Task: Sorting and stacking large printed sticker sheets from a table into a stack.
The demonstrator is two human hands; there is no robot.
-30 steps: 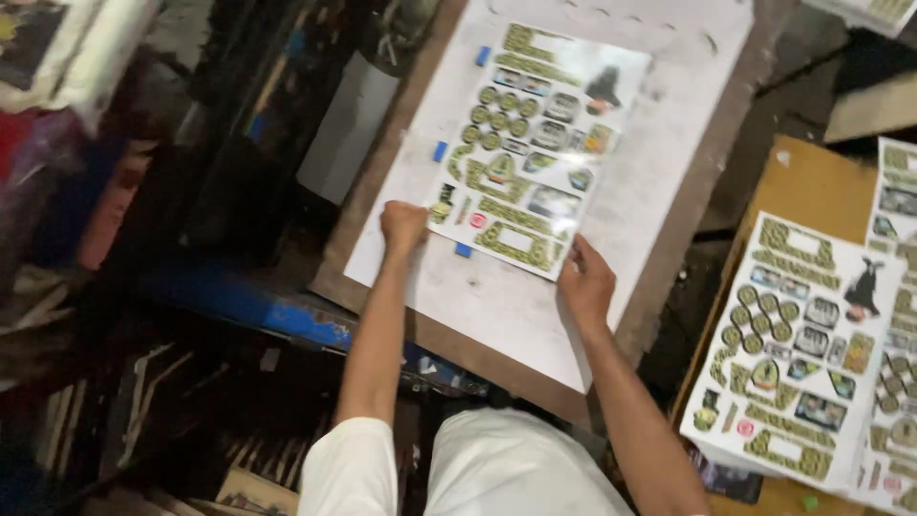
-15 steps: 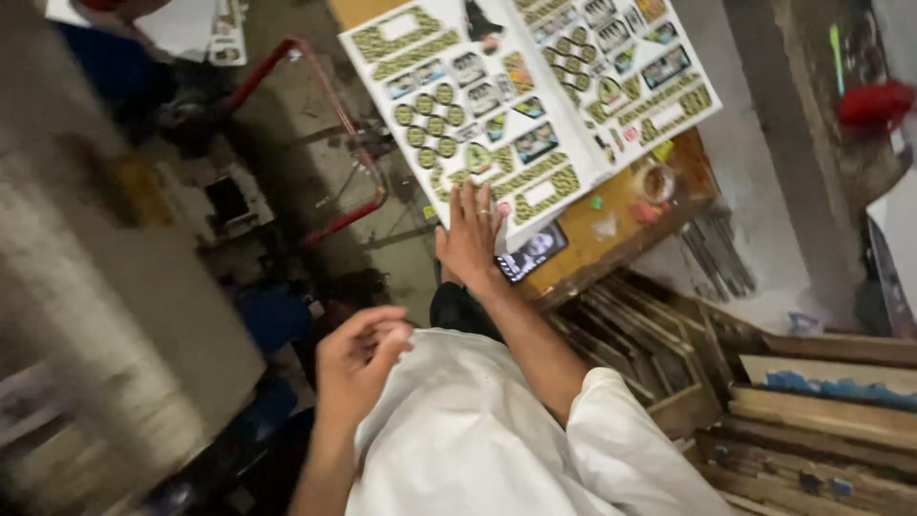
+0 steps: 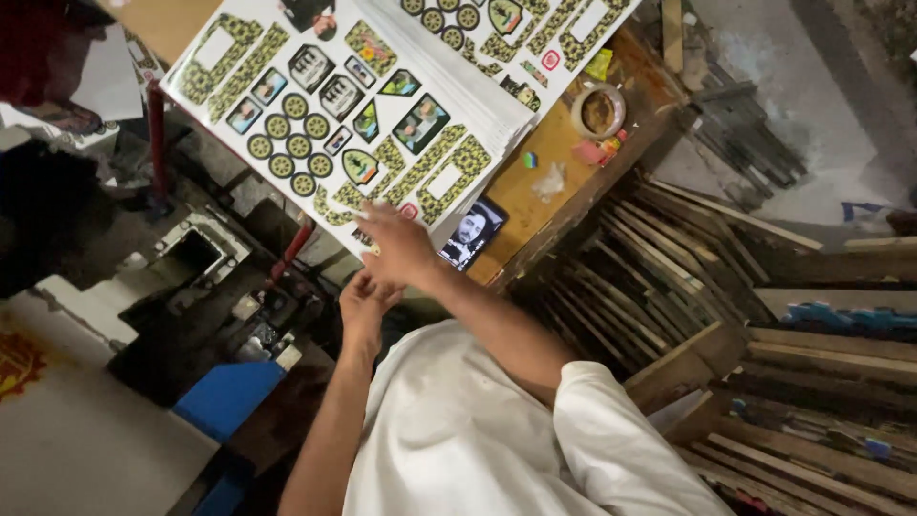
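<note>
Two hands meet at the near edge of the sticker sheet (image 3: 334,115), a glossy white sheet crowded with yellow-green patterned decals, round badges and small pictures, overhanging the wooden table (image 3: 535,182). Right hand (image 3: 401,250) lies flat on its corner, fingers spread, grip wide. Left hand (image 3: 366,298) sits just below (fingers curled, grip unclear). A phone (image 3: 473,232) peeks out beside them; a tape roll (image 3: 599,111) sits further along.

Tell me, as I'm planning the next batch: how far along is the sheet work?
Done: a stack of printed sticker sheets lies on the wooden table. In hand: the right hand rests flat on the top sheet at its near edge, the left hand just below it. Left: no sheet lifted yet.
</note>
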